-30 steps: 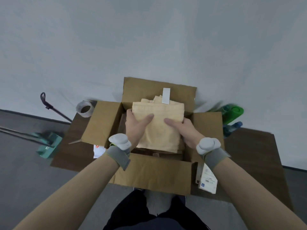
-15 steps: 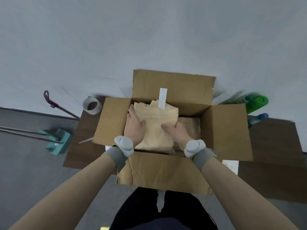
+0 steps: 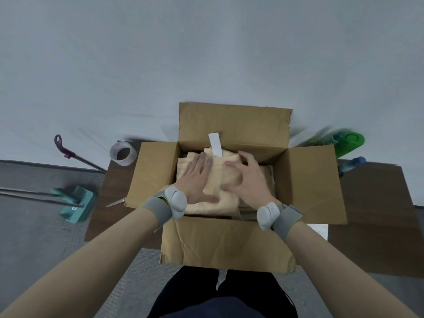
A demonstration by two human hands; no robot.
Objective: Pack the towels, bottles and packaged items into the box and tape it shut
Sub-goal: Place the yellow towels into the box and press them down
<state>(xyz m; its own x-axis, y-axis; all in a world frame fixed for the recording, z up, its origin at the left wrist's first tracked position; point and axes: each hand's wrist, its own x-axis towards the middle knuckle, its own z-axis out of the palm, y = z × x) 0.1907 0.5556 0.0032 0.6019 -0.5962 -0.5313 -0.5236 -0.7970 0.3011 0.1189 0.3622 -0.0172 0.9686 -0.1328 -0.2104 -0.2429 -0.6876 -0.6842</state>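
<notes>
An open cardboard box (image 3: pixel 309 180) stands on a dark brown table, all its flaps spread outward. Inside lies a stack of folded beige towels (image 3: pixel 220 180) with a white tag sticking up at the far end. My left hand (image 3: pixel 197 177) lies flat on the left part of the top towel, fingers straight. My right hand (image 3: pixel 247 180) presses on its right part, fingers spread. A green bottle (image 3: pixel 348 144) and a blue-capped bottle (image 3: pixel 351 164) lie beyond the right flap. A roll of clear tape (image 3: pixel 122 153) sits left of the box.
Scissors (image 3: pixel 115 202) poke out by the left flap. A white packaged item (image 3: pixel 319 229) shows under the right flap. On the grey floor to the left lie a teal broom head (image 3: pixel 75 204) and long handles. A pale wall rises behind the table.
The towel has gone down into the box. Both hands have shifted from gripping its sides to pressing flat on top of it.
</notes>
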